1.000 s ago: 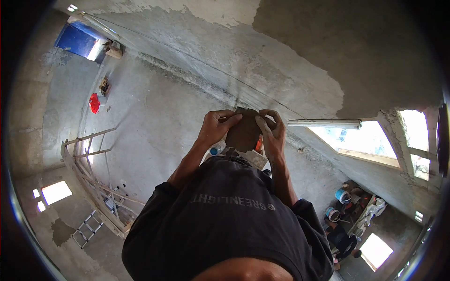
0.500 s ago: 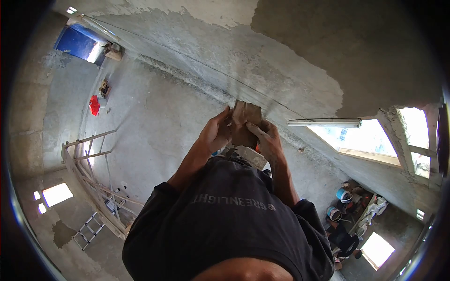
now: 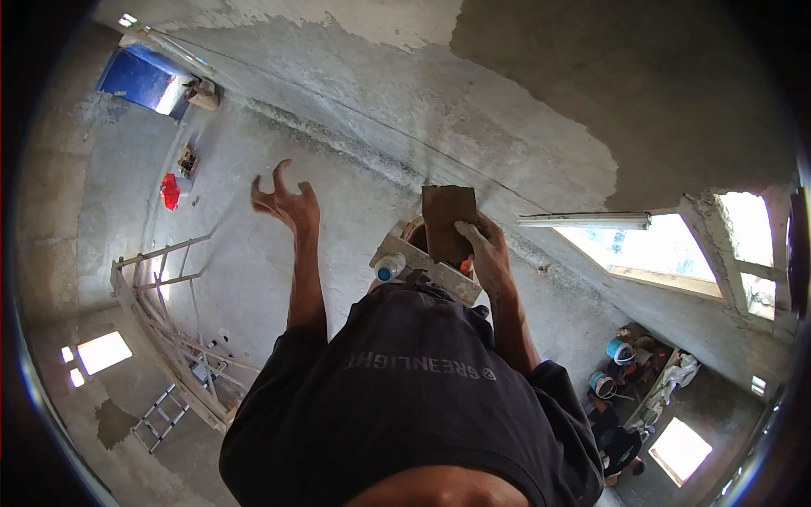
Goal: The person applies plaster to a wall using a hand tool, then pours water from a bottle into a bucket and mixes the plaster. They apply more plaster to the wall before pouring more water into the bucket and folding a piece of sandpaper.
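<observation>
My right hand point(image 3: 486, 249) grips the right edge of a flat brown rectangular piece point(image 3: 449, 221), its thumb lying across the face. The piece is upright in front of my chest; its material does not show clearly. My left hand point(image 3: 289, 201) is raised away to the left, fingers spread and curved, with nothing in it. Below the piece, close to my shirt, a pale board point(image 3: 418, 260) crosses the view. At the board's left end is a white container with a blue top point(image 3: 386, 271).
A concrete wall point(image 3: 397, 101) with a darker plaster patch point(image 3: 625, 93) rises ahead. On the left stands a wooden frame point(image 3: 160, 321), beside a ladder point(image 3: 160, 418). Buckets point(image 3: 619, 352) and a person point(image 3: 621, 444) are at lower right. A red object point(image 3: 170, 193) lies far left.
My left hand has let go of the brown piece and moved out to the left. The board and the blue-topped container now show more. My right hand still holds the piece.
</observation>
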`<control>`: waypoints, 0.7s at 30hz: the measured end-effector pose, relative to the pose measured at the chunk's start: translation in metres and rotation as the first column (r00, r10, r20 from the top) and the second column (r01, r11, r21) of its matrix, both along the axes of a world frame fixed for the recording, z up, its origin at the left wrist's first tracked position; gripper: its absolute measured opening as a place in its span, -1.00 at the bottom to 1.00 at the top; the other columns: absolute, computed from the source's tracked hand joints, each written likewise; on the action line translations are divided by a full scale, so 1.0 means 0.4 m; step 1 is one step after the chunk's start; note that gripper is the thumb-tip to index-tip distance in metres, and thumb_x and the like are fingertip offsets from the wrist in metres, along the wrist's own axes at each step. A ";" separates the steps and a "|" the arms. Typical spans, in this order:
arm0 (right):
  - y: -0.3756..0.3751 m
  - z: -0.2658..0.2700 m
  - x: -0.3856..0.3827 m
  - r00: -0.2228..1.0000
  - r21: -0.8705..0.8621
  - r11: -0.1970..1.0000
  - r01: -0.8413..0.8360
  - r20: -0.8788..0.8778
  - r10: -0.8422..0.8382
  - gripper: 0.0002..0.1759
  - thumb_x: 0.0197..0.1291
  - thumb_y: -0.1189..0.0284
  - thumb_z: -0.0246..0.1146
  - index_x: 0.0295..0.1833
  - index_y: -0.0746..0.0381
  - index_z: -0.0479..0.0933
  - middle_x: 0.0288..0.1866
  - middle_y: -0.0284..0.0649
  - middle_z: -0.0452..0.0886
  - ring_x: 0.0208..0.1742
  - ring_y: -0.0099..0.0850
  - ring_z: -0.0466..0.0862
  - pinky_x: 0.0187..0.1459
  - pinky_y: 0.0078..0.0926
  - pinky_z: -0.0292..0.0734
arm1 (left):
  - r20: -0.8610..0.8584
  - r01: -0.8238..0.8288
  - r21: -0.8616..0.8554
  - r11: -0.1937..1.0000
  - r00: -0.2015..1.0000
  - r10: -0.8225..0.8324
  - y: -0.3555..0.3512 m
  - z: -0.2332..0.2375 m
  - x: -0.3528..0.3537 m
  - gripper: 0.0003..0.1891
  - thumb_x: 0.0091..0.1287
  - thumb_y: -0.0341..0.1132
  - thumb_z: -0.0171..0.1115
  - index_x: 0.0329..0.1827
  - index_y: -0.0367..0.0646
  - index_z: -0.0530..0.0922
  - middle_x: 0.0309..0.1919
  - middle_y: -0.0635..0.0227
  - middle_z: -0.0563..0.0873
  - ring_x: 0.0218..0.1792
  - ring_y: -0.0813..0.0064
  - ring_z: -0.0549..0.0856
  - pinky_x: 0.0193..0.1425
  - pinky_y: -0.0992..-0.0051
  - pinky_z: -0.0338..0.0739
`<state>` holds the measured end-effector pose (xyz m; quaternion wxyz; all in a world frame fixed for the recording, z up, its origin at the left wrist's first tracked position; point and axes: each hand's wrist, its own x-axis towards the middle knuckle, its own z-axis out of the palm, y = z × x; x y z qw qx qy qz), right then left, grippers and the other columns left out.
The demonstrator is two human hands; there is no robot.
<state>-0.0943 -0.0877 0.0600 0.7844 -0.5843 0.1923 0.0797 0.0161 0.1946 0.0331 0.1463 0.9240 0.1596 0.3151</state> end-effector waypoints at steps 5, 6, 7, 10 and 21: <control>0.001 0.015 -0.004 0.988 -0.364 0.931 0.001 0.145 0.056 -0.72 0.08 0.46 0.28 -0.06 0.28 0.57 -0.23 -0.21 0.63 -0.23 -0.39 0.62 -0.16 -0.49 0.50 | -0.093 0.368 -0.645 0.669 0.832 -0.547 -0.035 -0.003 -0.011 -0.58 0.19 -0.03 0.25 -0.01 -0.13 0.55 -0.16 0.14 0.64 -0.05 0.27 0.60 0.10 0.26 0.41; 0.001 0.021 -0.006 0.965 -0.677 0.736 0.006 0.198 0.175 -0.72 0.03 0.49 0.32 -0.08 0.24 0.60 -0.23 -0.19 0.62 -0.23 -0.31 0.62 -0.18 -0.44 0.50 | -0.095 0.130 -0.952 0.277 0.735 -0.672 -0.082 0.012 -0.039 -0.49 0.26 0.11 0.15 0.00 -0.17 0.54 -0.16 0.14 0.66 -0.11 0.26 0.64 0.09 0.24 0.44; 0.005 0.021 -0.003 0.964 -0.677 0.736 0.004 0.197 0.177 -0.72 0.03 0.49 0.32 -0.08 0.24 0.60 -0.23 -0.19 0.62 -0.23 -0.31 0.62 -0.18 -0.44 0.50 | -0.086 -0.051 -0.996 0.070 0.584 -0.807 -0.127 0.048 -0.070 -0.27 0.31 0.32 -0.18 0.01 -0.26 0.52 -0.20 0.14 0.69 -0.21 0.28 0.69 0.04 0.24 0.50; 0.018 0.015 0.008 0.756 -0.777 0.518 0.358 0.567 0.327 -0.66 -0.12 0.54 0.36 -0.12 0.15 0.63 -0.20 -0.17 0.58 -0.16 -0.22 0.59 -0.18 -0.36 0.48 | 0.146 -0.414 -0.811 -0.413 0.541 -0.828 -0.223 0.115 -0.122 -0.23 0.33 0.32 -0.26 0.04 -0.31 0.50 -0.17 0.13 0.67 -0.17 0.28 0.68 0.01 0.28 0.54; 0.005 -0.017 -0.014 0.567 -0.751 0.423 0.506 0.660 0.493 -0.53 -0.31 0.57 0.33 -0.11 0.12 0.63 -0.10 -0.26 0.59 -0.04 -0.24 0.53 -0.04 -0.31 0.45 | 0.019 -0.333 -0.896 -0.295 0.634 -0.773 -0.281 0.081 -0.145 -0.76 0.32 -0.27 0.16 -0.06 -0.23 0.48 -0.23 0.28 0.62 -0.15 0.47 0.63 -0.09 0.44 0.55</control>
